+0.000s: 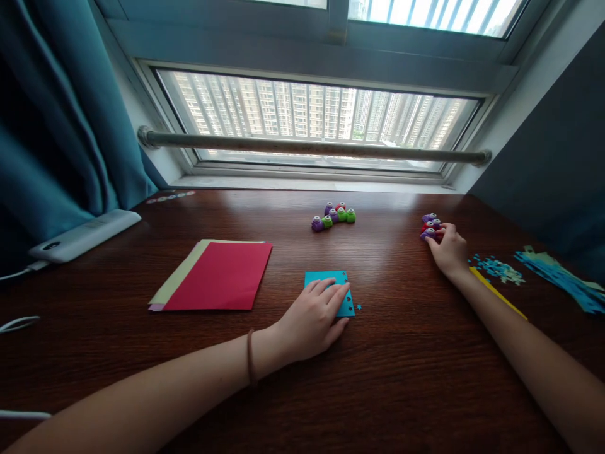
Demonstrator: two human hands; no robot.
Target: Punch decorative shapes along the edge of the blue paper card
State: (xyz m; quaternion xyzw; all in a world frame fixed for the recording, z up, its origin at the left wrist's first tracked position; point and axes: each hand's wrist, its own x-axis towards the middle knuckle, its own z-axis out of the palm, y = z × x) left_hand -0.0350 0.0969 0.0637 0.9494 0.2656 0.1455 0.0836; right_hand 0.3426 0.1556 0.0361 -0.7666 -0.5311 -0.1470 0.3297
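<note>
My left hand lies flat over a small blue paper square with punched holes along its right side. Beside that edge is a tiny blue star. At the right, my right hand has its thumb and fingers closed round a purple punch at the near end of a small group of purple and red punches. Another group of purple, green and red punches stands near the back middle of the table.
Red paper lies on pale sheets at the left. Blue cut pieces, a yellow strip and blue strips lie at the right. A white device sits by the curtain. The window bar crosses behind the table.
</note>
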